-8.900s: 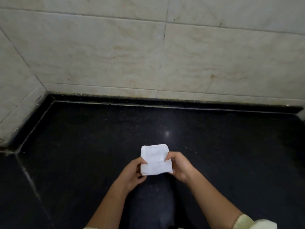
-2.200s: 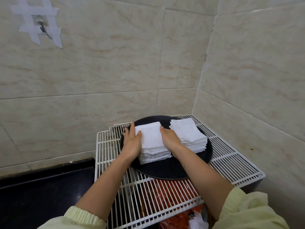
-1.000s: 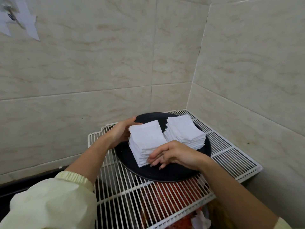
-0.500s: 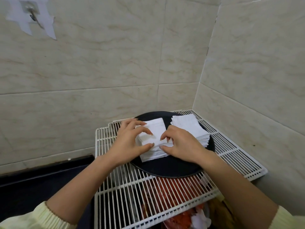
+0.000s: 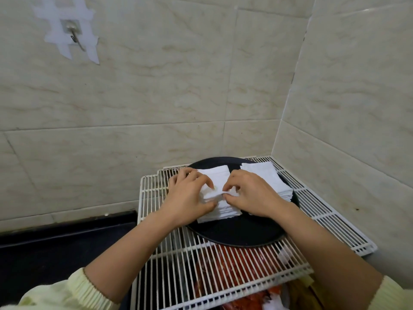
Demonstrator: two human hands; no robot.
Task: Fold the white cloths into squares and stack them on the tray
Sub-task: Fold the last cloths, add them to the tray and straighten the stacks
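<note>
two stacks of folded white squares sit on the black tray point(image 5: 241, 231), which rests on a white wire rack point(image 5: 223, 265) in the tiled corner. the left hand point(image 5: 187, 198) and right hand point(image 5: 252, 193) both curl their fingers onto the top cloth point(image 5: 218, 177) of the left stack point(image 5: 223, 213), pinching it where it bunches up. the right stack point(image 5: 263, 175) lies just beside it, untouched. most of the work looks done; what seems left is squaring this top piece. no unfolded cloths are in view.
</note>
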